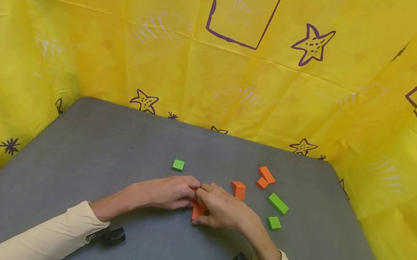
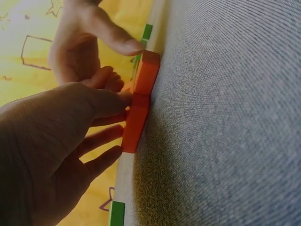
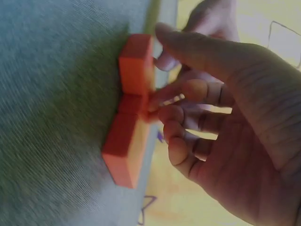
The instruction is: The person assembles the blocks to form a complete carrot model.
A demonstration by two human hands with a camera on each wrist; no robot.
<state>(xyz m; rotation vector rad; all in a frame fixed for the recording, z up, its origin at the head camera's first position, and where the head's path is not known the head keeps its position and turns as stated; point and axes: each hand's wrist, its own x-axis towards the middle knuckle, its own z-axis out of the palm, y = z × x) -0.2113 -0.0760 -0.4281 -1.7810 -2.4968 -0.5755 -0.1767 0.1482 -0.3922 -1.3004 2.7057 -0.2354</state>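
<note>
Both hands meet over a small group of orange blocks [image 1: 197, 213] on the grey table, partly covered by the fingers in the head view. My left hand [image 2: 61, 136] pinches one orange block [image 2: 135, 127], its thumb on the near side and fingers at the far side. Touching that block is another orange block [image 2: 147, 73]. My right hand [image 3: 235, 122] hovers beside the group with loosely curled fingers, and its thumb tip is near the end of an orange block [image 3: 134, 70]. A further orange block [image 3: 123, 146] adjoins the group in the right wrist view.
An orange curved or sloped block [image 1: 238, 190] lies just beyond the right hand. Farther right are two touching orange blocks [image 1: 266, 174], a long green block [image 1: 278, 203] and a green cube [image 1: 273, 223]. Another green block [image 1: 178, 165] lies behind the left hand. Yellow patterned cloth [image 1: 232, 71] surrounds the table.
</note>
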